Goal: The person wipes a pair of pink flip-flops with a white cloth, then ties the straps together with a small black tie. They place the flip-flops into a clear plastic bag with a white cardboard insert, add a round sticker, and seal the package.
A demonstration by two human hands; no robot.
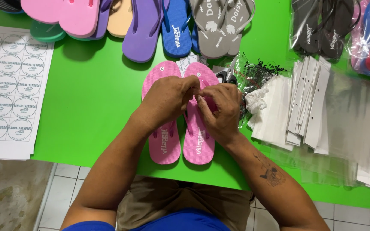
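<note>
— Where do the pink sandals [180, 115] sit right now?

— Side by side, touching, soles down on the green worktop [91, 107], toes pointing away from the person, near its front edge. Both hands meet over the straps at the toe end.

— And the grip of each hand?

— The left hand [168, 100] is curled with its fingertips pinched together over the strap area between the two sandals. The right hand [221, 109] is pinched as well, fingers bunched against the left ones. Something small seems to be held between them, but it is hidden, so I cannot tell what.

— How would you do this fiddly bit well?

— My judgement: keep the pair pressed flat and aligned so the straps stay level, and work close to the toe posts, where the straps come nearest to each other. Short, firm finger moves suit it; tugging could slide one sandal out of line.

— Anything nearby to mind?

— Scissors [228, 75] lie just beyond the toes, beside a bunch of small black fasteners [260, 70]. White card strips [309, 102] and clear bags [352, 128] lie to the right, a sheet of round stickers [9, 90] to the left, more sandals [150, 25] along the far edge.
</note>
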